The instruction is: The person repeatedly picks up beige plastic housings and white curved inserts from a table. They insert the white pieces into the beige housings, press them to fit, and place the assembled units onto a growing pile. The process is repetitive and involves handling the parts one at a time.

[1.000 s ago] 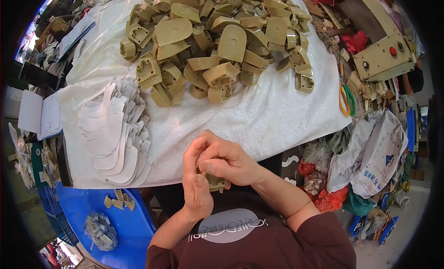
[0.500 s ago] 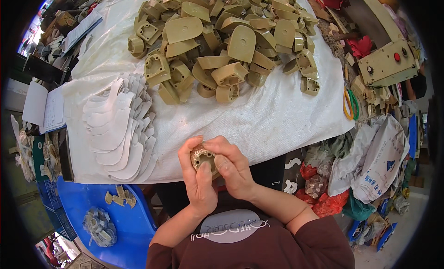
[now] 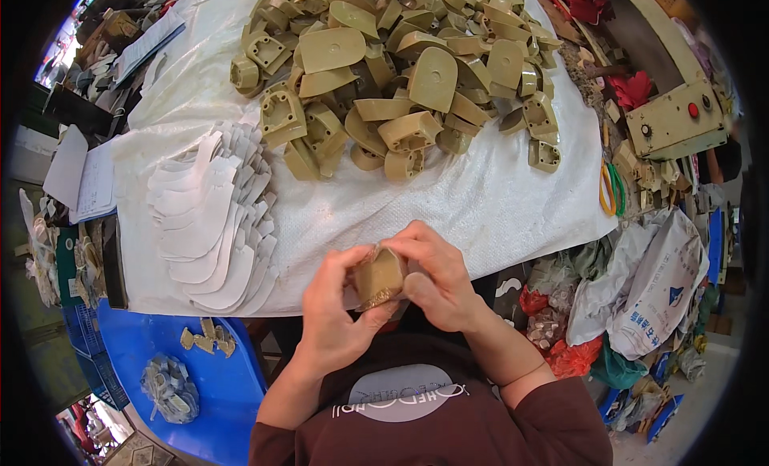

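A tan shoe heel block (image 3: 380, 277) with a glittery covering along its lower edge is held up in front of my chest, just off the table's near edge. My left hand (image 3: 335, 306) grips it from the left, thumb at its lower side and fingers round the back. On the other side, the fingers of my right hand (image 3: 436, 275) press at its top right, the thumb bent close to its face. The heel's far side is hidden. Many similar olive heel blocks (image 3: 432, 80) lie heaped at the back of the table.
Overlapping grey-white cut pieces (image 3: 196, 225) lie at the left of the white-sheeted table (image 3: 448, 201). A blue stool (image 3: 216, 394) at lower left carries a bagged bundle (image 3: 170, 388) and small glittery pieces (image 3: 208, 338). A beige control box (image 3: 677, 121) and plastic bags (image 3: 653, 290) are on the right.
The heel has been turned over: its holed end faced up before, and now a smooth tan face shows. Both hands have shifted their grip round it, the right hand moving slightly right.
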{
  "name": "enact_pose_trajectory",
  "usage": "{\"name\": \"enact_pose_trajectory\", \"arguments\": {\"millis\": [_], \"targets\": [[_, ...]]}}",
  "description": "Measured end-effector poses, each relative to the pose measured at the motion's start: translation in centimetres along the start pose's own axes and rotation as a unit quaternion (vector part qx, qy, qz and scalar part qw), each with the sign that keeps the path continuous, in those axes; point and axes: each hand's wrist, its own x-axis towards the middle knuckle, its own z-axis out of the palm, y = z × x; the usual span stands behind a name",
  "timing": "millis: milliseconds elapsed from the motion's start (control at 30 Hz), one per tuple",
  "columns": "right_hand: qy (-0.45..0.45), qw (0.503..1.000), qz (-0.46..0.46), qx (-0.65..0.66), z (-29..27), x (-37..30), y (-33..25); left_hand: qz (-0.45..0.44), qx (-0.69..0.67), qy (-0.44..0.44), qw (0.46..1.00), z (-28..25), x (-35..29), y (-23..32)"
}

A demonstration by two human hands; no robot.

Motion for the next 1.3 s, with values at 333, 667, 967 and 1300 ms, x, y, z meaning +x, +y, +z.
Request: {"name": "enact_pose_trajectory", "arguments": {"millis": [333, 667, 967, 1300], "targets": [[-0.080, 0.985, 0.150, 0.028, -1.3, 0.7, -0.3, 0.117, 0.147, 0.015, 0.982, -0.3, 1.0, 1.5], [-0.040, 0.949, 0.206, 0.237, -0.6, -0.4, 0.3, 0.166, 0.167, 0.105, 0.966, 1.2, 1.1, 0.3], [0.021, 0.922, 0.257, 0.289, 0.5, -1.1, 0.3, 0.154, 0.249, 0.193, 0.937, 3.2, 1.0, 0.2], [0.059, 0.981, 0.157, 0.096, 2.8, -3.0, 0.8, 0.199, 0.287, 0.200, 0.916, 1.9, 0.7, -0.8]]}}
